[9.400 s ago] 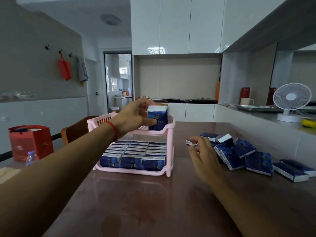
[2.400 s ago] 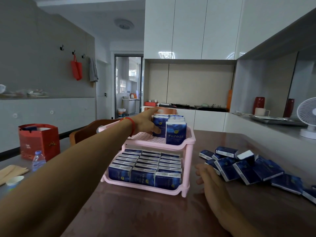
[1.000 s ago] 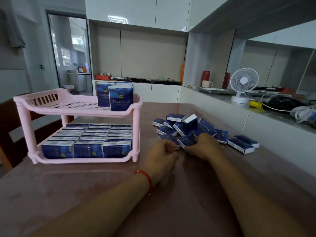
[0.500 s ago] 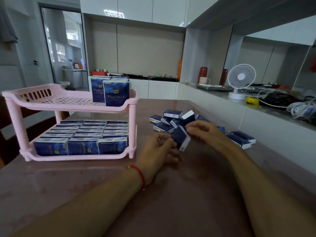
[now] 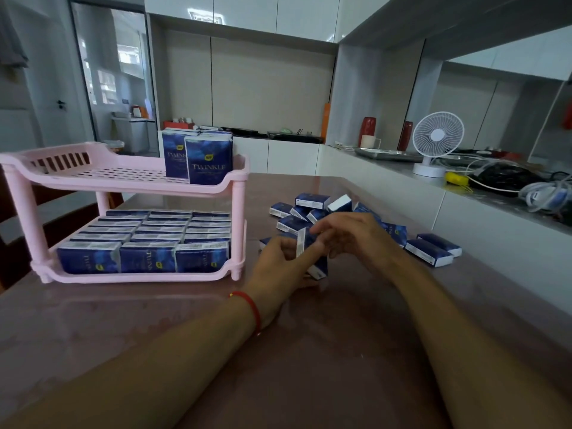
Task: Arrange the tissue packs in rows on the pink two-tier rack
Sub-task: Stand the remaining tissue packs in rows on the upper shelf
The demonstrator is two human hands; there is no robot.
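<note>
The pink two-tier rack (image 5: 130, 181) stands on the brown table at the left. Its lower tier is filled with rows of dark blue tissue packs (image 5: 148, 239). A short row of upright packs (image 5: 204, 159) stands at the right end of the upper tier. A loose pile of packs (image 5: 312, 209) lies on the table to the right of the rack. In front of the pile my left hand (image 5: 278, 267) grips an upright tissue pack (image 5: 312, 255). My right hand (image 5: 353, 233) touches the same pack with its fingertips from the right.
A white counter runs along the right with a white desk fan (image 5: 436, 140), a yellow item, cables, red vases and a metal tray. Two more packs (image 5: 433, 249) lie at the pile's right end. A dark chair stands behind the rack at the left.
Both hands came from the rack to the loose pile and lifted a pack. The pack has since turned upright and now sits in my left hand, with my right fingers on it.
</note>
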